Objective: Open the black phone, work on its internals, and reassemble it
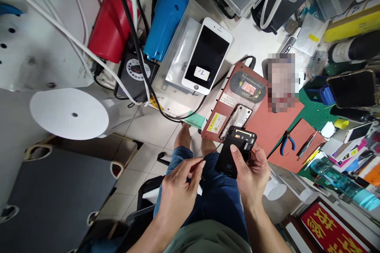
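Clamped between thumb and fingers, the black phone panel [228, 157] sits tilted in my right hand [252, 170], straight ahead of my lap. At its 8 o'clock, my left hand [182, 184] has thumb and fingertips pinched together on a thin dark piece [203, 177], too small for me to name. At the panel's 12 o'clock I see the red heating machine [212, 111], its digits lit; the panel's top end overlaps its near edge in view, and I can't tell whether they touch. The white phone [192, 55] lies at 11 o'clock on a clear plastic box [160, 83], the blue-handled pliers [287, 143] at 3 o'clock.
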Demonstrator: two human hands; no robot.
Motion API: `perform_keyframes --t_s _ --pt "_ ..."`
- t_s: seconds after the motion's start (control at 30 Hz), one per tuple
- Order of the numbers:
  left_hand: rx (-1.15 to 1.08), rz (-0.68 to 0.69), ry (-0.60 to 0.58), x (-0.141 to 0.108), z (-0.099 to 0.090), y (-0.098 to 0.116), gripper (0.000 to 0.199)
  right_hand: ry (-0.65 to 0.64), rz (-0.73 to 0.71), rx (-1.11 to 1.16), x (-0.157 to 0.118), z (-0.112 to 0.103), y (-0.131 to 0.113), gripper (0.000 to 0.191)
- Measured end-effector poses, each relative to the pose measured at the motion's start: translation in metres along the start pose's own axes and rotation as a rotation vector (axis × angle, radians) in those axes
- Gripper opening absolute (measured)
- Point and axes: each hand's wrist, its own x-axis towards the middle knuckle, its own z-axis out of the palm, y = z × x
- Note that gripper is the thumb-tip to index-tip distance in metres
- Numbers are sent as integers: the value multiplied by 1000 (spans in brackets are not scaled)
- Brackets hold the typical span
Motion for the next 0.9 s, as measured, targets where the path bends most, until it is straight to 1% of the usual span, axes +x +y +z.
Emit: perform_keyframes --t_s 0.1,0.17,0.3,0.5,0.67,0.9 --pt "-38 -21 -80 3 3 6 17 -12 -15 9 -2 -2 3 31" --pt "-32 -3 -90 7 6 9 17 -27 -16 10 -3 -3 4 32" --pt "15 75 -67 16 16 15 13 -46 -13 -4 -5 -6 6 31" --pt "67 181 -67 28 27 18 11 -78 -43 -10 -5 -9 7 28" --pt "97 207 -50 28 31 20 11 -90 -47 -37 -5 -11 8 28" --pt "163 254 41 27 35 21 14 -101 -42 -72 -3 -14 5 28"
